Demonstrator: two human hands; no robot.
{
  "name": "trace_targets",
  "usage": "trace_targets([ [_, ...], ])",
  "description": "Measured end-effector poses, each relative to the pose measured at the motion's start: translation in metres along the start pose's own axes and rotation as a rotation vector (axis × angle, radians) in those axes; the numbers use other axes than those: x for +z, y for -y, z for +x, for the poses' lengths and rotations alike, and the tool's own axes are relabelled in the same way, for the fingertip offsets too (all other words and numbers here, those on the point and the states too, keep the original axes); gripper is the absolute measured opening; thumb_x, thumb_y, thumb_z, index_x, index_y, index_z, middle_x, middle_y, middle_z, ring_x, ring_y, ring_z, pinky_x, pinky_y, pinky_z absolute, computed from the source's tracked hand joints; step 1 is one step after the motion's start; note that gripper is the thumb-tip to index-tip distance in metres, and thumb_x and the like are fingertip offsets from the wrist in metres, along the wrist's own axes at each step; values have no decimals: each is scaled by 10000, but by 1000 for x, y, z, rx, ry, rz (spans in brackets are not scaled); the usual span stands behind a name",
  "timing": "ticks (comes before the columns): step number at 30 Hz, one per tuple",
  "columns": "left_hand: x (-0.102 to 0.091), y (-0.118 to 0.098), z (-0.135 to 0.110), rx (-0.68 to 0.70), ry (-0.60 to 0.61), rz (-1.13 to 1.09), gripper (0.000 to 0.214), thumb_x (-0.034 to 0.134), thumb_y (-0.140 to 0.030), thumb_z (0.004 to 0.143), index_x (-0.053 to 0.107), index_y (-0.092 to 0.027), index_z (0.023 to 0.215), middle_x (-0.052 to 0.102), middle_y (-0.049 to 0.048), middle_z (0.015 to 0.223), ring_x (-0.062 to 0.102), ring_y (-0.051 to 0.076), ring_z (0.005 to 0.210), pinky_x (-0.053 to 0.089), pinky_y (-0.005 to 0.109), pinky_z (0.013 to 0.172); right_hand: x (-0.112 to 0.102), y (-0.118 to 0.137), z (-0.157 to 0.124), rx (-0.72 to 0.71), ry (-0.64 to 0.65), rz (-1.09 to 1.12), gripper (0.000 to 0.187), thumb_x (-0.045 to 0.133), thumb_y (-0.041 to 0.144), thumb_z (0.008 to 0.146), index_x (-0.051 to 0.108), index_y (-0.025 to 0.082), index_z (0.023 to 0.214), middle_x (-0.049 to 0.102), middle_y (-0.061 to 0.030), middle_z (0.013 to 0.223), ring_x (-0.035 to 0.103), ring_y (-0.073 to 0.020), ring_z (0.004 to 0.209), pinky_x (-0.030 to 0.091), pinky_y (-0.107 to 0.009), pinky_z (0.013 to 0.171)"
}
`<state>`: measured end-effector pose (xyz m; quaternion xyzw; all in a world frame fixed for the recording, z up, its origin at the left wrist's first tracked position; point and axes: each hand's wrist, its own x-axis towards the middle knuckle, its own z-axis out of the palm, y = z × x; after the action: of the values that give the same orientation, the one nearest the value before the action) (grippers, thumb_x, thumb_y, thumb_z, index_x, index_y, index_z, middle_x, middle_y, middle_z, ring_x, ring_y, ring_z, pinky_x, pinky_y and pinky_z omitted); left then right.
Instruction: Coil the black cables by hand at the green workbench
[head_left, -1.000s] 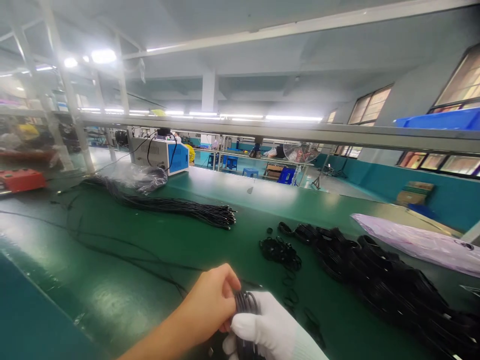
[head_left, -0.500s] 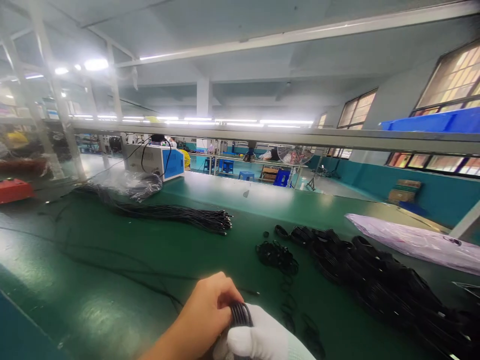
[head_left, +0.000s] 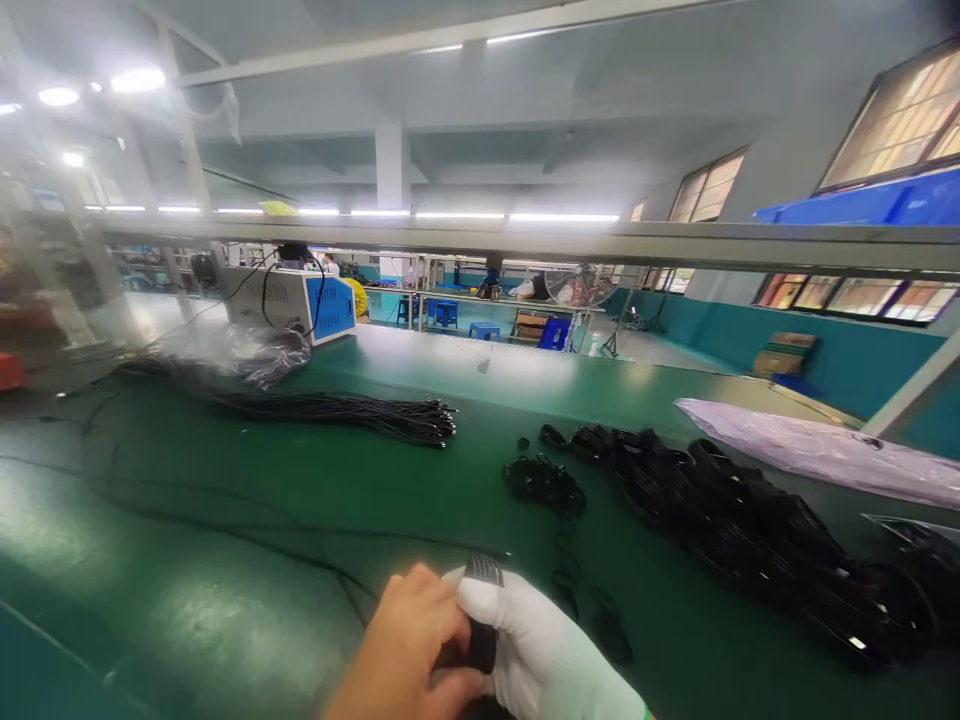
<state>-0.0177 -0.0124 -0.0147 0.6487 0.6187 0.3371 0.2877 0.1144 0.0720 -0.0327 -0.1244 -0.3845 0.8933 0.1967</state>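
Clasping cable coil (head_left: 481,590) | left hand (head_left: 405,650) bare, right hand (head_left: 540,655) gloved | both grips closed on it

Bare left hand (head_left: 409,650) against gloved right hand (head_left: 540,655), fingers (head_left: 480,602) curled.

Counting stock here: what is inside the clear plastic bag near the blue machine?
Dark cables show through the clear plastic bag; a bundle trails out over the green table. Glare hides the rest.

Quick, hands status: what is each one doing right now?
Left hand: closed on the black cable coil.
Right hand, in a white glove: closed on the same coil.
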Motion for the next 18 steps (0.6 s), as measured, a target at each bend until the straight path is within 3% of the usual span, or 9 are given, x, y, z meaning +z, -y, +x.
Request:
trace_targets([
  [3,-16,3,2,-101,-40,-237,178,571,-192,719,573,-205,896,594,-6,837,521,172,804,397,278,734,-10,1,-4,176,-14,30,298,672,310,774,585,114,981,583,-64,825,627,-192,753,538,-321,615],
  [5,-24,4,5,-164,-92,-257,203,524,-200,758,562,-210,957,590,-24,795,527,147,733,404,248,667,-10,3,-6,231,11,13,342,695,293,744,579,127,1021,595,-66,842,643,-216,797,564,-367,637],
  [10,-14,1,13,-157,-110,-71,131,492,-116,687,551,-209,758,567,-54,638,498,118,607,334,212,546,5,5,-10,294,19,-152,185,639,143,669,630,84,844,623,-78,788,627,-139,666,493,-259,648],
  [13,-3,1,14,-129,-128,-16,110,472,-104,683,519,-203,683,553,-52,605,485,111,580,321,207,531,12,8,-12,267,27,-277,157,643,137,626,644,87,774,611,-51,720,565,-107,614,452,-270,686],
  [18,3,4,10,-87,-143,140,116,479,-88,679,502,-198,655,552,-30,634,483,123,591,322,219,534,16,15,-16,184,2,-442,156,641,108,601,644,103,758,539,-6,692,483,-97,632,368,-222,602],
])
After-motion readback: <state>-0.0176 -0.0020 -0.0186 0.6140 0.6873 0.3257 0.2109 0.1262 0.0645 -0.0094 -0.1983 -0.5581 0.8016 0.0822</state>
